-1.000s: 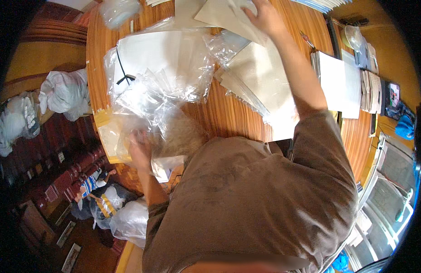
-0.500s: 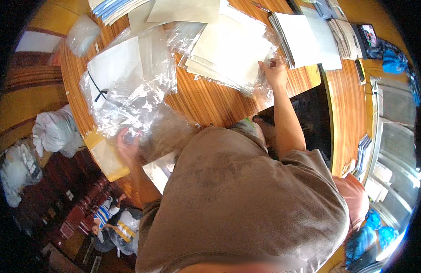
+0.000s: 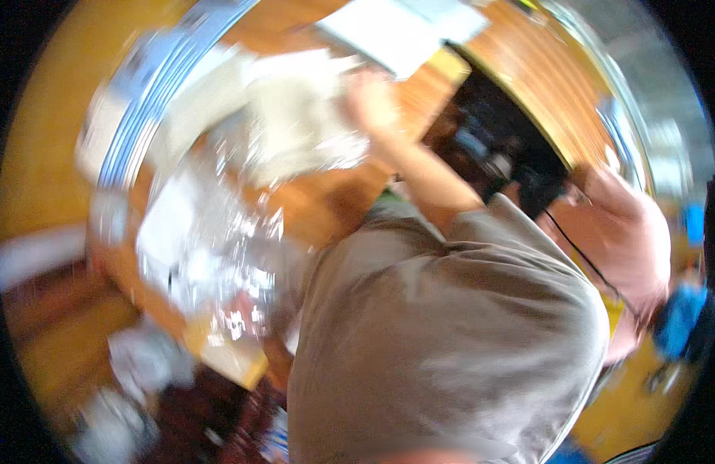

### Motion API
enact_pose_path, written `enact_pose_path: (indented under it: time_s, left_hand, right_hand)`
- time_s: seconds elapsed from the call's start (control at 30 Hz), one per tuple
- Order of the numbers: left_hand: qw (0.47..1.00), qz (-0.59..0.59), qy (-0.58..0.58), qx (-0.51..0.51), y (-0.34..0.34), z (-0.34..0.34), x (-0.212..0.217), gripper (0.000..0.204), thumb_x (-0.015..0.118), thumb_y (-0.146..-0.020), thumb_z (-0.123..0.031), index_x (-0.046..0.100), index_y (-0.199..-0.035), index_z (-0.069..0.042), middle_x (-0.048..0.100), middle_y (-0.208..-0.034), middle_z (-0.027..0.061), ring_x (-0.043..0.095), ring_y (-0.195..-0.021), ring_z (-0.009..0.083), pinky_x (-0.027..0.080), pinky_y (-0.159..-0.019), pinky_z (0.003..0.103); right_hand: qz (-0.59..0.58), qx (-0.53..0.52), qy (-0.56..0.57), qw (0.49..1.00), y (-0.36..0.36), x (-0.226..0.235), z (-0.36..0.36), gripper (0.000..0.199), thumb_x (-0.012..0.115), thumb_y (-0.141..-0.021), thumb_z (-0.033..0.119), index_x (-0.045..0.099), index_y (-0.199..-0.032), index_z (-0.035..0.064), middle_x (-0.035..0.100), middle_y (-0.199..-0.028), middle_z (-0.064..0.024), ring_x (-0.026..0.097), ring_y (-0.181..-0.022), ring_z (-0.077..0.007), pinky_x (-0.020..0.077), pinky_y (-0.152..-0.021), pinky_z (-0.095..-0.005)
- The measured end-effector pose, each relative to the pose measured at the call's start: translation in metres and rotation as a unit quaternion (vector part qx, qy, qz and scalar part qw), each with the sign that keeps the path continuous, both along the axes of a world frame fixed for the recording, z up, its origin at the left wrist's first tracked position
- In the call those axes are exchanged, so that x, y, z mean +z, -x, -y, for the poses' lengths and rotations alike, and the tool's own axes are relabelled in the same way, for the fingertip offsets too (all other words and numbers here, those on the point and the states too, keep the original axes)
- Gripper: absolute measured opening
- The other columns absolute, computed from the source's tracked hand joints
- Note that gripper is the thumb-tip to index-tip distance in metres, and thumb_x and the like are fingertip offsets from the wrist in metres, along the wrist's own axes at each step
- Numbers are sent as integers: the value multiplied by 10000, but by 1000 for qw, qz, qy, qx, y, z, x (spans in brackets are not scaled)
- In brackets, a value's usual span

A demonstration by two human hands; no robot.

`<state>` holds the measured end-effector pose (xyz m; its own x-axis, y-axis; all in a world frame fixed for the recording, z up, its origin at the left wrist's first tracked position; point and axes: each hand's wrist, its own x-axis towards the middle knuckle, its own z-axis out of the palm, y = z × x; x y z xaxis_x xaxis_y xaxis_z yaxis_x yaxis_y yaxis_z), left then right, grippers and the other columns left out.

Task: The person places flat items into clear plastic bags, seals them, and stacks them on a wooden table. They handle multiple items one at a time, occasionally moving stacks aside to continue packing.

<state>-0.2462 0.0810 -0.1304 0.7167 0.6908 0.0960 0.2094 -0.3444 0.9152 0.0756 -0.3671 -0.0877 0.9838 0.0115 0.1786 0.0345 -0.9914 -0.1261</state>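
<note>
Head view: heavy motion blur, whole frame smeared, only coarse shapes readable.
Surface: wooden table (image 3: 350, 209), striped orange-brown top, crowded with bags and sheets.
Right hand: right hand (image 3: 371, 99) reaches up and away from the body, at the edge of a pale flat packet (image 3: 299, 127) in glossy film; looks to be touching it, but open or gripping, cannot tell through the blur.
Left hand: left hand (image 3: 245, 305) low on the near table edge, buried in clear plastic bags (image 3: 211, 247); only a reddish smear shows, finger state cannot tell.
Packet position: far half of the table, just beside a white sheet stack (image 3: 392, 31) at the top.
Bags position: near-left part of the table, crumpled, shiny, overlapping each other.
Body: grey-brown shirt (image 3: 442, 340) fills the lower middle, hides the near table edge.
Other person: 1 person's head (image 3: 620, 232) at right, thin black cord across it, hands not seen.
Progress: judging by the layout, mid-way; several flat packets lie stacked, loose bags are left in a heap, count not readable.
</note>
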Motion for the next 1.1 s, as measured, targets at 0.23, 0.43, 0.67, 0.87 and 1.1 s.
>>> enact_pose_path:
  time_s: [0.23,0.43,0.67,0.87,1.1]
  left_hand:
    - [996,-35,58,-55,-33,3,-4,435,696,-881,-168,589,-1255,26,644,-1174,153,613,-1091,290,483,-999,426]
    - [989,-55,107,-90,-54,-3,-12,429,652,-910,-229,594,-1253,22,651,-1170,147,619,-1079,283,490,-984,419]
    - [969,-87,180,-144,-85,12,-26,441,600,-943,-301,600,-1250,16,658,-1167,140,626,-1066,275,499,-967,411]
    - [950,-121,220,-186,-96,1,-26,467,556,-972,-362,605,-1248,12,665,-1163,133,631,-1054,269,506,-953,404]
    - [922,-137,358,-52,5,-57,-14,512,504,-1006,-433,612,-1245,6,673,-1159,126,638,-1040,261,515,-936,396]
  right_hand:
    - [-24,706,-379,598,141,42,-246,831,918,-582,486,630,-1217,34,665,-1176,-191,624,-1101,-376,491,-941,-500]
    - [-130,744,-280,592,187,-11,-354,622,893,-643,411,650,-1142,132,662,-1139,-203,619,-1081,-409,477,-921,-508]
    - [-193,687,-205,670,161,7,-331,513,833,-719,422,686,-1107,120,667,-1153,-221,638,-1050,-418,500,-904,-499]
    - [-194,750,42,631,130,42,-352,472,781,-776,432,686,-1125,129,707,-1086,-181,688,-968,-390,542,-835,-500]
    - [152,805,-347,456,140,136,-348,254,546,-952,300,566,-1197,234,600,-1170,-50,632,-1058,-294,551,-786,-460]
